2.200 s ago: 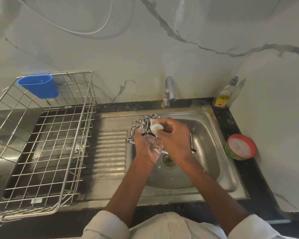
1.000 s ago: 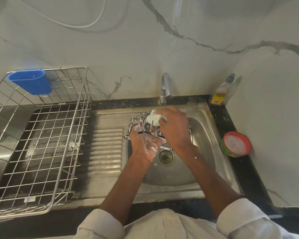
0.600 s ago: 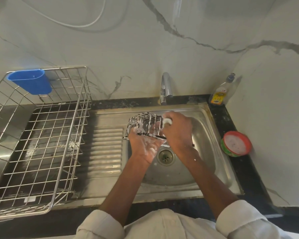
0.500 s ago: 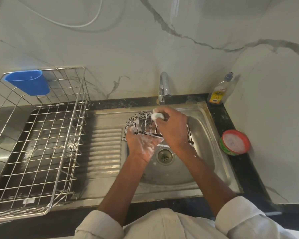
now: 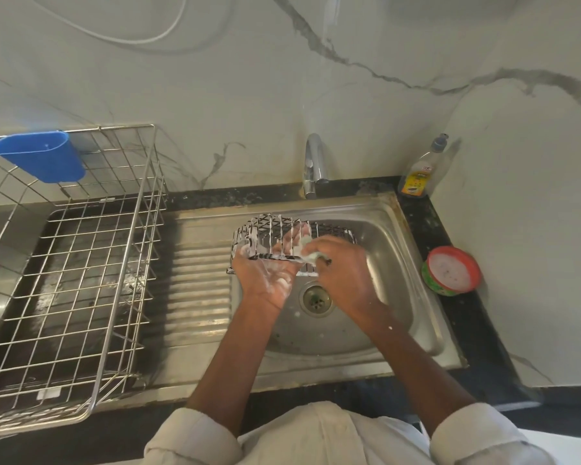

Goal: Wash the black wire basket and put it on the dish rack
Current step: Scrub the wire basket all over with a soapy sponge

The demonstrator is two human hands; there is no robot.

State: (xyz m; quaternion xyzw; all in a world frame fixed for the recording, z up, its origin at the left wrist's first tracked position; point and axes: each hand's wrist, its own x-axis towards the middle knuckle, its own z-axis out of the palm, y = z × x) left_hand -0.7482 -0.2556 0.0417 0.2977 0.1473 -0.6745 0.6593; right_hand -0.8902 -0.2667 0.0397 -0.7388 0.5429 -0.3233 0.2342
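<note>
Both of my hands are over the sink (image 5: 388, 216), busy with the black wire basket (image 5: 269, 229). My left hand (image 5: 269, 273) grips the basket at its near rim, soapy fingers (image 5: 291, 238) reaching up through the wires and thumb on the left end. It hangs above the basin's left part, clear of the bottom, near the drain (image 5: 317, 298). Its long axis runs left to right, along the back wall, and it is tipped so the wire grid faces up and toward me. My right hand (image 5: 344, 270) is curled round a pale, foamy sponge (image 5: 311, 255), pressing it against the basket's near rim just beside my left fingers. Foam coats the wires and my left palm. Well to the left, the dish rack (image 5: 81, 263) sits on the tabletop (image 5: 463, 307) with a blue cup (image 5: 41, 159) hooked at its back corner.
</note>
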